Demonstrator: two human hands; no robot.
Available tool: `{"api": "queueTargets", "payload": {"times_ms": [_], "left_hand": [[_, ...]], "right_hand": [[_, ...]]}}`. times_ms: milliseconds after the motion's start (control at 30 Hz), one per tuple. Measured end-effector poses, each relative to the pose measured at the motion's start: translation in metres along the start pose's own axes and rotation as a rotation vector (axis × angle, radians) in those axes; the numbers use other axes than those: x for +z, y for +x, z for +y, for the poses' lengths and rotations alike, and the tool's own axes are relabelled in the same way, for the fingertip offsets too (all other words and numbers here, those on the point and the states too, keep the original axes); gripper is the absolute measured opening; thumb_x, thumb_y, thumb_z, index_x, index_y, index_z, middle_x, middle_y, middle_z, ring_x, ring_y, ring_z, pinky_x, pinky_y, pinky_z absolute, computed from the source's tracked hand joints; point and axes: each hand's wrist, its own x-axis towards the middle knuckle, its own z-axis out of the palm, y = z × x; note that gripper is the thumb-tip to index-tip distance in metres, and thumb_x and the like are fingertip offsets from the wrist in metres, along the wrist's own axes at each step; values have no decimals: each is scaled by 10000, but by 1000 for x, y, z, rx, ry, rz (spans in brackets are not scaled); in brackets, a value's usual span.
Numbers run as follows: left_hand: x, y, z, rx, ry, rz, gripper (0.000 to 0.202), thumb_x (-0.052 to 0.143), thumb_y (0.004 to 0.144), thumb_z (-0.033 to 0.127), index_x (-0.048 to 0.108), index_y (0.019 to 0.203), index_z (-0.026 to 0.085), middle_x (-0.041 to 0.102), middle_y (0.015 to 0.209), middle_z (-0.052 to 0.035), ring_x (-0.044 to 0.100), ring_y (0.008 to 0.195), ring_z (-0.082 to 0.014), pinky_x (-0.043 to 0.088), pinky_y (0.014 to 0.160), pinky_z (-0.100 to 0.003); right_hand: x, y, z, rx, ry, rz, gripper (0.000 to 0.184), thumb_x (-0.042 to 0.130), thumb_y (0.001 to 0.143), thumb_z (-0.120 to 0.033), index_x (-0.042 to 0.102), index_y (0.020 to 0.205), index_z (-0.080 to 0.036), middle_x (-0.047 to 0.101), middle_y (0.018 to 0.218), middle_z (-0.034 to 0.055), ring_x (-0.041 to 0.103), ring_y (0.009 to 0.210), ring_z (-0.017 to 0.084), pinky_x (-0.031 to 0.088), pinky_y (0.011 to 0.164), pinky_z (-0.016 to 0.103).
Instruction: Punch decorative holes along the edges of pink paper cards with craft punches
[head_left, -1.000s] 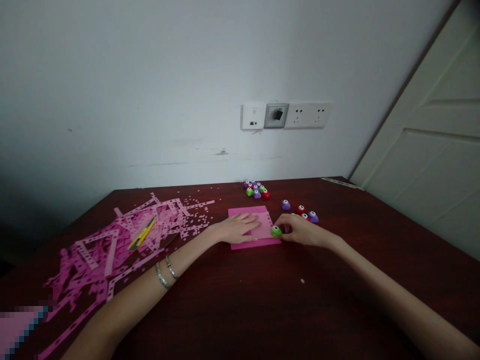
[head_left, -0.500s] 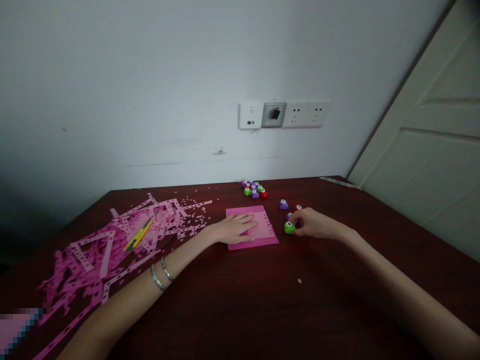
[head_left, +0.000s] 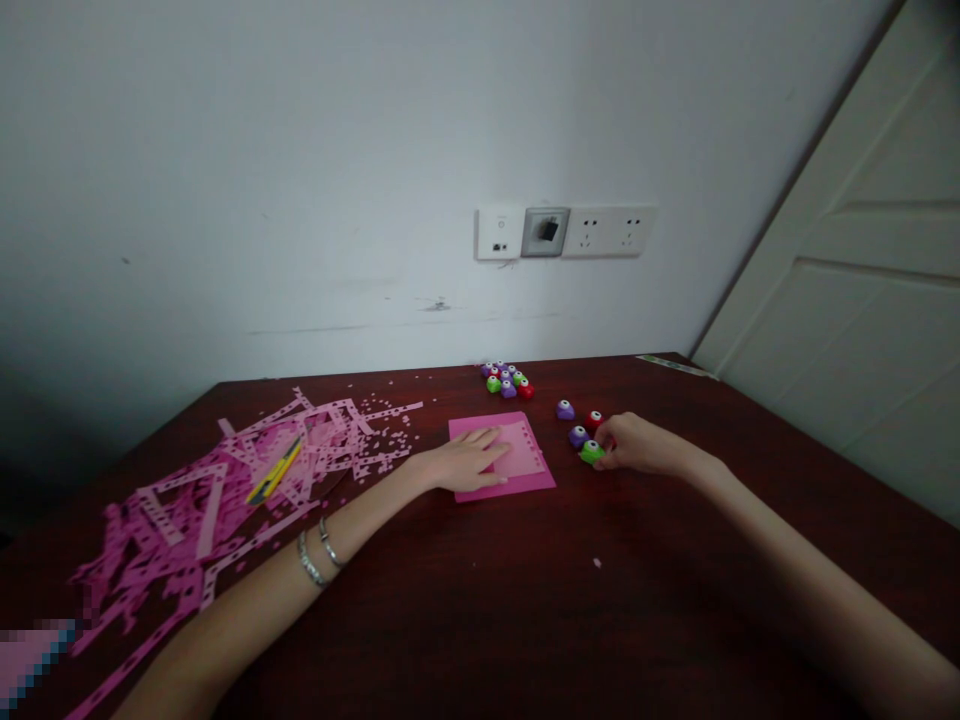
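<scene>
My left hand (head_left: 466, 460) lies flat, fingers spread, on pink paper. A pale pink sheet (head_left: 526, 455) with small punched holes along its right edge rests on a darker pink sheet (head_left: 495, 493). My right hand (head_left: 628, 443) has its fingers closed at the right side of a green craft paper punch (head_left: 591, 453), which sits on the table; the fingertips are partly hidden. Close by stand a purple paper punch (head_left: 578, 436), a red paper punch (head_left: 594, 420) and, farther back, another purple punch (head_left: 565, 410).
Several more paper punches (head_left: 508, 380) cluster near the wall. On the left, a heap of punched pink paper strips (head_left: 214, 510) bears a yellow utility knife (head_left: 274, 472), with paper bits scattered around. A narrow printed strip (head_left: 677, 367) lies at the back right. Sockets (head_left: 604, 231) are on the wall.
My right hand has moved the green punch a little to the right, and the purple and red punches beside it show more fully. My left hand has stayed on the paper.
</scene>
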Motion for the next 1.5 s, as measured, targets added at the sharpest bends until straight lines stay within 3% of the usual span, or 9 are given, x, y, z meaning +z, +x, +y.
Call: {"api": "queueTargets", "payload": {"times_ms": [133,333,433,533,667,867,1267,1367,1500], "left_hand": [[-1,0,2,-24,-60,65,763,432,797,586,214,1404,178,49,1485,-81,10,1353,-292,106,1086,-436],[-3,-2,-5,-282,-224,410,764,457,802,437,144,1404,84,17,1480,-147,-41,1345,-305,101,1082,-459],[-2,-12,-12,-399,-433,477,744,516,763,363,217,1377,68,128,1463,-181,83,1346,-306,145,1085,-425],[1,-27,-16,-464,-699,535,717,546,725,286,264,1359,103,233,1438,-178,279,1299,-293,283,1034,-391],[6,-39,-10,-463,-959,545,682,535,698,212,304,1332,110,283,1421,-175,410,1217,-268,399,933,-353],[4,-38,10,-284,-1130,518,526,493,617,76,519,1140,123,587,1151,-106,535,1056,-219,437,869,-315],[5,-29,12,-372,-1020,489,551,460,668,91,428,1216,138,538,1224,-102,525,1070,-200,437,878,-318],[8,-24,1,-419,-895,503,583,496,683,161,389,1256,138,465,1305,-129,512,1097,-223,442,866,-322],[-1,-4,-25,-485,-604,658,647,561,690,244,369,1298,131,406,1351,-154,455,1164,-259,409,910,-334]], "right_hand": [[-4,-2,2,-13,-109,-50,206,642,639,-357,626,529,-183,579,511,8,536,488,150,325,460,243],[-15,-15,-17,20,95,48,265,502,792,-356,663,711,-161,646,616,52,565,461,142,389,422,234],[-5,-13,-30,-32,214,96,241,497,804,-322,667,861,-161,688,771,68,622,549,164,476,498,259],[17,-5,-42,-84,289,236,280,504,815,-321,647,1000,-167,676,986,90,647,838,217,509,749,329],[46,3,-55,-68,405,274,355,465,843,-278,575,1150,-137,596,1175,120,570,1056,226,431,929,360],[62,7,-62,32,435,315,433,449,857,-328,524,1214,-93,558,1221,156,524,1123,250,378,983,382],[81,15,-57,-85,620,393,381,485,821,-349,549,1156,-180,599,1170,107,537,1100,274,396,955,460],[89,14,-53,-58,653,427,425,483,818,-365,522,1181,-149,570,1196,139,528,1110,266,406,953,440],[99,10,-49,-96,691,505,422,467,831,-362,499,1195,-150,542,1211,145,528,1100,245,413,951,419]]}}
